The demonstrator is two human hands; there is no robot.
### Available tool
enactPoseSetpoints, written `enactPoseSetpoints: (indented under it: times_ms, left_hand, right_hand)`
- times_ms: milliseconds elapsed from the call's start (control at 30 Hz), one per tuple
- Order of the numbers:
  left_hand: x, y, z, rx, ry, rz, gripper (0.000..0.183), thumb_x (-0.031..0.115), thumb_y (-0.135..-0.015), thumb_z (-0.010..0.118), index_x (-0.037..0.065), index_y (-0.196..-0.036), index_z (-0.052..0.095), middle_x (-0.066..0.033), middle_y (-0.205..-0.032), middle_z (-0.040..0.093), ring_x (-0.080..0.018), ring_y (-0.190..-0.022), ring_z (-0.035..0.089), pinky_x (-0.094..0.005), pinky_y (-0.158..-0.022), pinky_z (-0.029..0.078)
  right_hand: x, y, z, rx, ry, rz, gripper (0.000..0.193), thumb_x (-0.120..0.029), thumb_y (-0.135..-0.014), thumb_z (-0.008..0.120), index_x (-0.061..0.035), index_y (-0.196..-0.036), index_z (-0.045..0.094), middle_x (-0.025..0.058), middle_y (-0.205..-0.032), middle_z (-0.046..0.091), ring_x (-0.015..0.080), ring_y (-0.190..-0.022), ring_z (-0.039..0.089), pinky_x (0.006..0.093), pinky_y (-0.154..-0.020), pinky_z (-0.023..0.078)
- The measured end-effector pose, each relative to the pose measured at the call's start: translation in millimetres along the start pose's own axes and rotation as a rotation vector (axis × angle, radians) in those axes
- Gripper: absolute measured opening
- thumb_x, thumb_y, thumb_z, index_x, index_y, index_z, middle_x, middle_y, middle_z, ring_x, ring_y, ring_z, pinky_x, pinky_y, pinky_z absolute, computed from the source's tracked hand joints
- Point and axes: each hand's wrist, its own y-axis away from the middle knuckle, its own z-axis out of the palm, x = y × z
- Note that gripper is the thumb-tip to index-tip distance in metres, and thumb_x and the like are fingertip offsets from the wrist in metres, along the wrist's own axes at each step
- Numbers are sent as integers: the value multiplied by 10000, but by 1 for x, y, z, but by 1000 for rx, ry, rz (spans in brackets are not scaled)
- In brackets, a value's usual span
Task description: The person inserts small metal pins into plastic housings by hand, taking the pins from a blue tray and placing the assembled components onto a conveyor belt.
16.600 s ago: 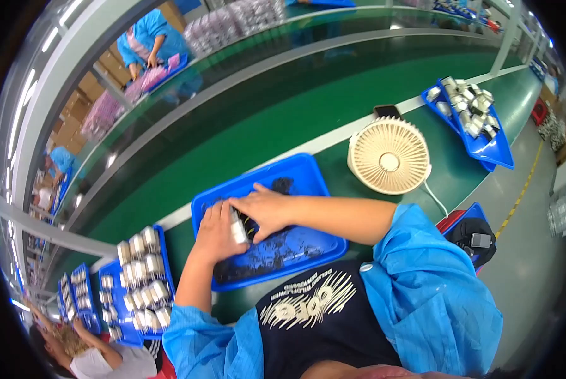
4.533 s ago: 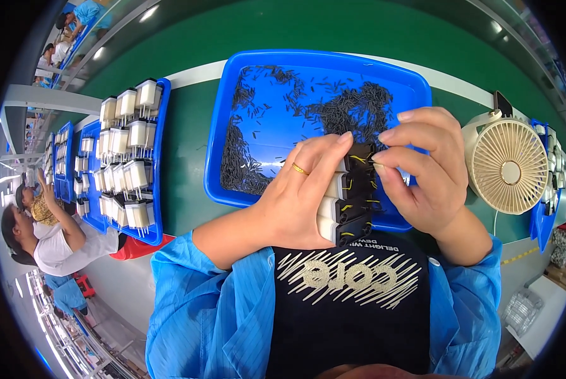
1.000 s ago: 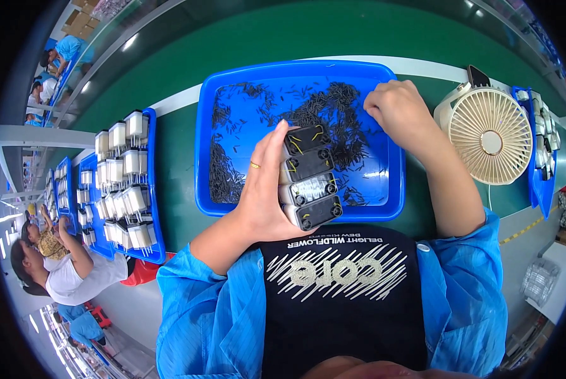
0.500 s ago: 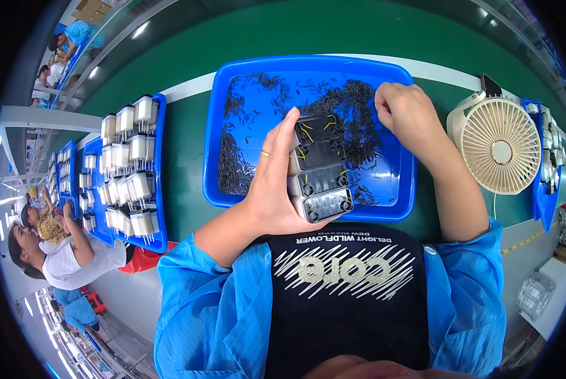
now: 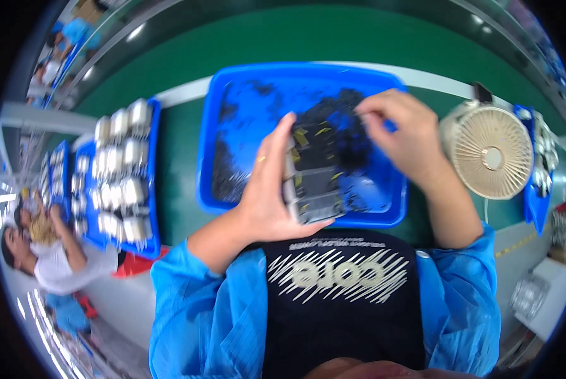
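My left hand [image 5: 262, 199] is closed around a row of several box-shaped units [image 5: 317, 180], with pale sides, dark faces and short yellow wires. It holds them over a blue plastic tray [image 5: 206, 170], thumb and fingers pressing along the row. Small thin black pieces [image 5: 349, 104] lie scattered and heaped in the tray. Over the tray's right part, my right hand [image 5: 409, 136] is pinched, thumb against fingertips, a short way from the far end of the row. Whatever sits in that pinch is too small and blurred to make out.
A cream-coloured fan [image 5: 491, 158] stands right of the tray on the green table [image 5: 182, 145]. Beyond it is a blue tray of white parts [image 5: 542, 158]. At left, another blue tray [image 5: 153, 189] carries rows of white block-shaped units. A person in white [image 5: 74, 265] works farther left.
My right hand has moved left, closer to the row of units, its fingers now pinched toward it. The left hand keeps its hold. The whole view has shifted slightly and blurred.
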Motion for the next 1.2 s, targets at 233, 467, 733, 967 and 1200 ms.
enactPoseSetpoints:
  times_ms: [233, 467, 733, 967, 1200]
  left_hand:
    - [4, 7, 4, 98, 411, -223, 1262, 334, -551, 842, -13, -1466, 46, -204, -1295, 431, -289, -1183, 474, -405, -1032, 348]
    - [2, 9, 5, 150, 389, -220, 1289, 377, -518, 851, 0, -1469, 68, -177, -1265, 449, -276, -1133, 498, -370, -971, 398]
    - [5, 2, 1, 40, 187, -32, 1242, 296, -570, 858, -44, -1453, 53, -202, -1303, 421, -283, -1183, 468, -396, -1022, 352]
    - [7, 1, 0, 19, 165, -151, 1266, 285, -538, 888, -72, -1441, 77, -230, -1304, 394, -343, -1220, 428, -421, -1033, 333]
    - [6, 4, -2, 10, 234, -139, 1262, 273, -534, 889, -65, -1444, 82, -230, -1322, 360, -351, -1211, 422, -422, -1032, 331]
  right_hand:
    - [-25, 7, 10, 197, -336, -461, 97, -119, -782, 676, -78, -865, 647, 55, -939, 684, 194, -678, 665, 300, -563, 532]
    - [-27, 9, 20, 201, -294, -445, 102, -127, -786, 667, -82, -866, 622, 63, -1001, 681, 180, -612, 641, 295, -478, 481]
    - [-25, 8, -3, -8, -522, -34, 92, -20, -792, 675, -22, -884, 674, 96, -916, 683, 172, -743, 657, 270, -638, 523]
    - [-20, 10, 9, -112, -1064, 343, 108, -53, -854, 660, -6, -951, 664, 46, -989, 599, 96, -835, 562, 215, -684, 466]
    - [-25, 11, 11, -119, -1159, 479, 107, -73, -881, 633, 7, -946, 662, 55, -1011, 588, 78, -804, 539, 199, -646, 448]
